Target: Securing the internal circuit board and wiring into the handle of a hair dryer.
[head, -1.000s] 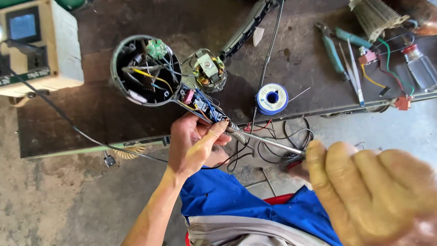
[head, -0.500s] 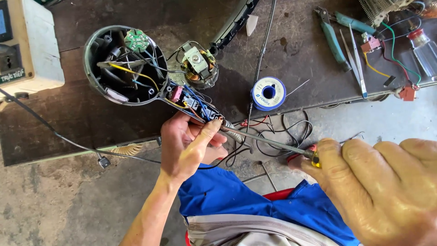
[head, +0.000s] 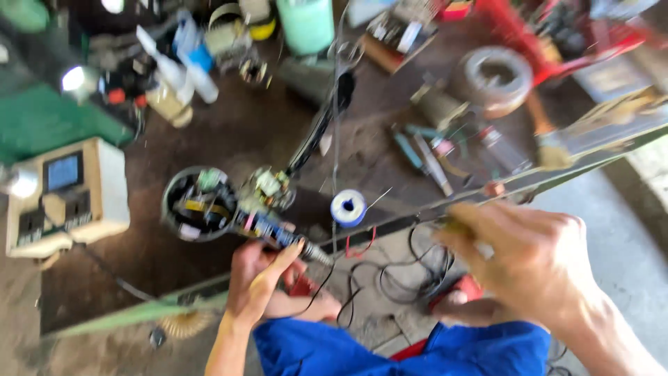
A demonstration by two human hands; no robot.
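Just above the left hand [head: 259,280], an opened device [head: 209,205] with its circuit board [head: 273,233] pinched between thumb and fingers. Up right of it, a solder spool [head: 348,207]. Right hand [head: 532,261] curled round something blurred, can't tell what.

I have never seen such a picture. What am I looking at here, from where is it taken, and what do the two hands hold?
The picture comes from a camera worn on a person's head, looking down at a dark, cluttered workbench. No machine is present, only two bare hands. The left hand grips the blue circuit-board handle of an opened round black device full of wires. The right hand is closed on a thin tool, too blurred to name. On the bench lie a blue-and-white spool of solder wire and a cream box with a small screen.
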